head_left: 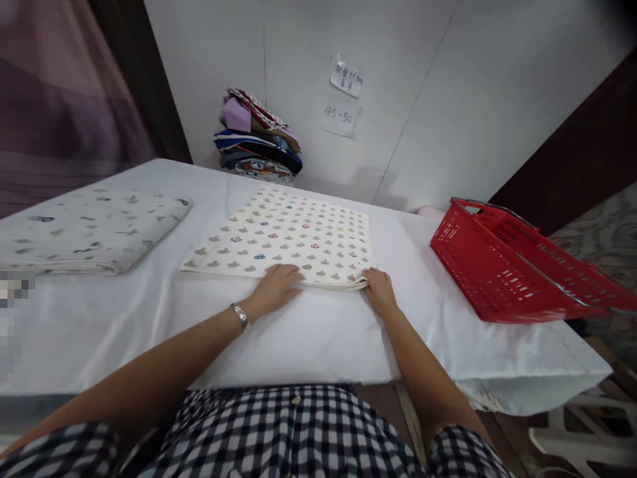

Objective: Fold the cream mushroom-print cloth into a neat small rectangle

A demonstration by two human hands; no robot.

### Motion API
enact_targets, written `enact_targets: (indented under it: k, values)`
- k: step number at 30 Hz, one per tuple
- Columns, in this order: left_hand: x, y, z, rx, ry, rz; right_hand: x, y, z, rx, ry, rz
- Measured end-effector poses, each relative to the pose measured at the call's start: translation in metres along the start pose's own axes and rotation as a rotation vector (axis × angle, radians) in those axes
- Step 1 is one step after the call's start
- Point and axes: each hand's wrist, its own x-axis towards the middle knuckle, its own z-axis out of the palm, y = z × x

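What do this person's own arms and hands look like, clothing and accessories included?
Both sleeves are black-and-white checked, ending around the elbows, and match the shirt. Forearms are uncovered. The left hand is gloveless, with a silver-coloured bracelet at its wrist; the right hand is gloveless too, its wrist unadorned.

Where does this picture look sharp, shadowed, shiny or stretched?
In the head view, the cloth under the left hand is fairly sharp; same view, a soft shadow falls on the wall and a sheen shows on the tablecloth; head view again, the red basket looks stretched rightward, and pixel blocks cover a patch at the picture's left edge.
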Motion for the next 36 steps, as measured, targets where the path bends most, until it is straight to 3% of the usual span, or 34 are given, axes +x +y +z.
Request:
enact_targets:
  k: [7, 20, 27, 31, 36]
  values:
    - [0.036, 0.038, 0.026, -0.146, -0.038, 0.112, -0.013, -0.004, -0.001, 0.052, 0.058, 0.010]
    - [0.052, 0.054, 0.037, -0.237, -0.012, 0.080, -0.014, -0.004, -0.003, 0.261, 0.138, 0.043]
    - [0.070, 0.074, 0.050, -0.263, -0.027, 0.077, -0.017, -0.015, -0.014, 0.306, 0.295, 0.212]
    - [0.072, 0.077, 0.054, -0.272, -0.017, 0.034, -0.025, -0.029, -0.021, 0.375, 0.278, 0.341]
    - [0.072, 0.076, 0.053, -0.276, -0.036, 0.009, -0.022, -0.039, -0.018, 0.640, 0.342, 0.714]
